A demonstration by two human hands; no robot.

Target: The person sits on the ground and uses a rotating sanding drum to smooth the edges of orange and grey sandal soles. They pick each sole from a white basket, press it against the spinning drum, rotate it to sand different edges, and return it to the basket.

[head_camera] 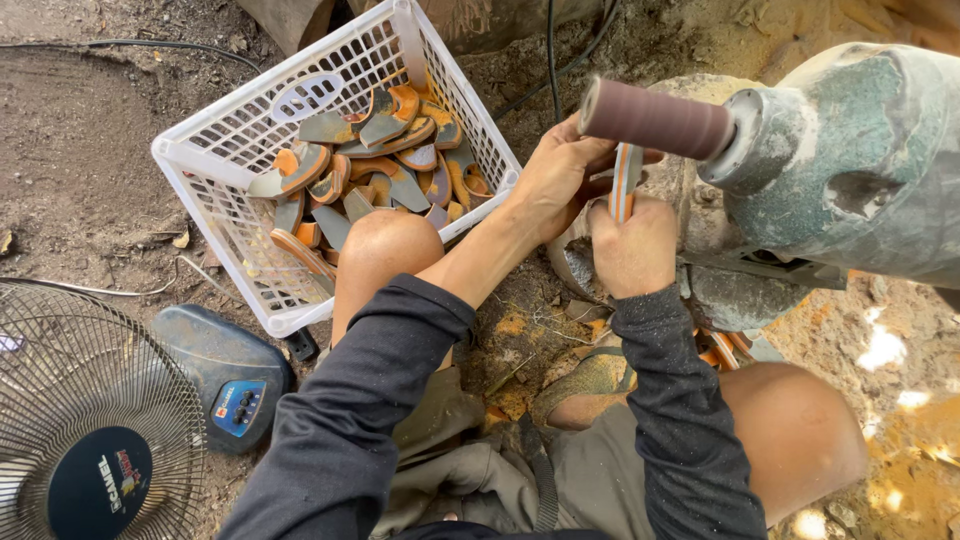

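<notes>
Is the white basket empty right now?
No, the white basket holds a pile of curved orange and grey pieces heaped toward its near right side.

- Curved piece (626, 180) between your hands: orange and grey-blue in lengthwise stripes.
- Sanding drum (655, 118) above it: reddish-brown, plain.
- Motor housing (860, 150): dull grey-green, blotched with pale dust.
- Basket (225, 150) by your knee: white, open lattice pattern.
- Pieces in the basket (370, 165): orange edges around grey-blue faces.
- Your sleeves (680, 400): charcoal black, plain.
- Your shorts (590, 470): olive khaki.
- Fan base (225, 370): dark blue-grey with a lighter blue control panel.
- Fan grille (90, 390): grey wire, radial pattern.
- Ground (80, 150): brown soil, with yellow-orange dust at right.
</notes>
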